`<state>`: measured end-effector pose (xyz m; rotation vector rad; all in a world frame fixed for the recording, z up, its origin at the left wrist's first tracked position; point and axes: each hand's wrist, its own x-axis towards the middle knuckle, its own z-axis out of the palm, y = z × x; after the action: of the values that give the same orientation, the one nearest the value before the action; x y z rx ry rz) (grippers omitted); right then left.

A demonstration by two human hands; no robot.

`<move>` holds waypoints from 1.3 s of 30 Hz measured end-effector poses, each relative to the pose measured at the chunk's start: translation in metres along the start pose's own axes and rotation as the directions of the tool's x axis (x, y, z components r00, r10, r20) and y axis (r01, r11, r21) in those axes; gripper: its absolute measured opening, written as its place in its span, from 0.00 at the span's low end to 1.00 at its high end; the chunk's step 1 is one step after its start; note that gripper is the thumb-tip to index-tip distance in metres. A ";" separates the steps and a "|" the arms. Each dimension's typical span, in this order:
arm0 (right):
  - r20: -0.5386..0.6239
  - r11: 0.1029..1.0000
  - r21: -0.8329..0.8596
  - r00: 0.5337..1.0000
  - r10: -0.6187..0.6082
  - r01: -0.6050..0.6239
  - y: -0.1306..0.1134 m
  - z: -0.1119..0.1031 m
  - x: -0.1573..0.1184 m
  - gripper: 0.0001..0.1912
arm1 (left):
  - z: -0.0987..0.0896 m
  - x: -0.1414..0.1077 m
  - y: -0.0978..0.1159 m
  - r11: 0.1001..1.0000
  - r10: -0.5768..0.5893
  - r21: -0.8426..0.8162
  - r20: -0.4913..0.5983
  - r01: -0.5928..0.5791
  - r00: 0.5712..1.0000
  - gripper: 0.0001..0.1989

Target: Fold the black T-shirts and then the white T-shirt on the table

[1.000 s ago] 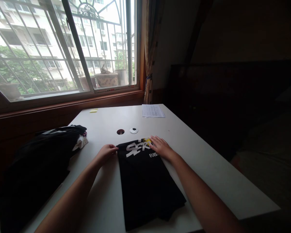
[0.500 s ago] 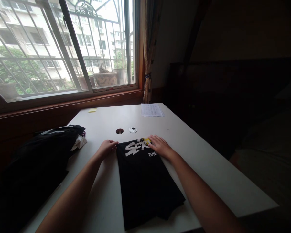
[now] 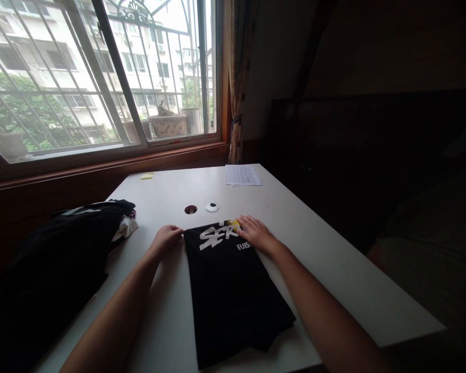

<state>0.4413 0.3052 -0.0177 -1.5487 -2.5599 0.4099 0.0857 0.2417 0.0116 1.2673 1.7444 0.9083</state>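
Note:
A black T-shirt point(image 3: 233, 295) with white and yellow lettering lies folded lengthwise on the white table point(image 3: 171, 191). At its far left corner, my left hand point(image 3: 168, 239) pinches the fabric between thumb and fingers. My right hand point(image 3: 257, 235) rests flat on the far right part of the shirt, fingers stretched out and covering some of the print. The shirt's near end is uneven, with layers showing at the lower right.
A heap of dark clothes point(image 3: 58, 269) lies on the table's left side. Farther back are a round cable hole point(image 3: 190, 210), a white cap point(image 3: 212, 207), printed papers point(image 3: 243, 175) and a yellow note point(image 3: 147, 176). A barred window point(image 3: 101, 77) stands behind.
My left hand has shifted slightly left, drawing the shirt's far left corner with it. My right hand stays in nearly the same place.

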 end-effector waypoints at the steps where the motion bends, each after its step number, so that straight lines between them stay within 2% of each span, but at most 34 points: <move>1: -0.004 1.000 -0.002 1.000 -0.001 0.001 0.001 0.001 0.001 0.36 | 0.001 -0.001 0.001 1.000 0.012 0.006 -0.012 -0.011 1.000 0.15; 9: -0.021 0.999 -0.036 1.000 -0.001 0.001 0.004 0.007 0.004 0.37 | 0.002 -0.010 0.003 0.991 0.136 0.031 -0.091 -0.134 0.986 0.19; 13: -0.029 0.999 -0.043 1.000 0.005 -0.006 0.003 0.006 0.003 0.37 | 0.012 -0.018 0.005 0.961 0.270 0.117 -0.188 -0.252 0.944 0.14; 15: -0.030 0.999 -0.047 1.000 0.006 -0.008 0.002 0.006 0.002 0.36 | 0.021 -0.024 0.011 0.877 0.464 0.221 -0.153 -0.428 0.873 0.11; 16: -0.028 0.999 -0.051 1.000 0.007 -0.008 0.002 0.006 0.002 0.36 | 0.027 -0.027 0.015 0.788 0.586 0.287 -0.076 -0.545 0.807 0.12; 17: -0.026 0.998 -0.055 1.000 0.008 -0.009 0.001 0.006 0.002 0.36 | 0.034 -0.031 0.018 0.670 0.690 0.346 0.035 -0.657 0.723 0.13; 18: -0.026 0.998 -0.059 1.000 0.010 -0.011 0.001 0.006 0.003 0.36 | 0.040 -0.034 0.020 0.542 0.755 0.390 0.163 -0.745 0.635 0.15; 19: -0.030 0.998 -0.062 0.999 0.012 -0.014 0.001 0.006 0.003 0.35 | 0.046 -0.037 0.021 0.434 0.772 0.417 0.285 -0.799 0.568 0.17; 20: -0.033 0.998 -0.064 0.999 0.016 -0.018 0.001 0.007 0.003 0.35 | 0.051 -0.039 0.021 0.371 0.750 0.436 0.379 -0.820 0.541 0.19; 21: -0.037 0.998 -0.065 0.999 0.018 -0.020 0.000 0.007 0.003 0.35 | 0.055 -0.040 0.020 0.342 0.711 0.464 0.441 -0.818 0.547 0.21; 23: -0.042 0.998 -0.067 0.999 0.018 -0.021 0.000 0.007 0.003 0.35 | 0.059 -0.039 0.014 0.353 0.617 0.539 0.480 -0.765 0.623 0.24; 26: -0.051 0.998 -0.063 0.999 0.015 -0.018 -0.001 0.006 0.001 0.34 | 0.054 -0.032 0.003 0.434 0.482 0.640 0.430 -0.634 0.763 0.26; 29: -0.049 0.998 -0.061 0.999 0.021 -0.024 -0.002 0.005 0.001 0.34 | 0.043 -0.023 -0.005 0.497 0.398 0.687 0.362 -0.530 0.843 0.27; 32: -0.070 0.998 -0.058 0.997 0.021 -0.025 0.000 0.009 0.002 0.33 | 0.034 -0.016 -0.012 0.534 0.384 0.705 0.290 -0.467 0.877 0.28; 35: -0.157 0.999 -0.034 0.988 -0.004 -0.002 0.004 0.014 0.002 0.30 | 0.028 -0.012 -0.017 0.554 0.409 0.719 0.203 -0.419 0.890 0.28; 39: -0.272 0.999 -0.001 0.962 -0.032 0.033 0.007 0.012 -0.001 0.26 | 0.020 -0.009 -0.021 0.606 0.495 0.648 0.147 -0.462 0.856 0.27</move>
<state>0.4444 0.3056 -0.0316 -1.4459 -2.3682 0.1823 0.0970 0.2296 -0.0138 2.2986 1.8682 0.5835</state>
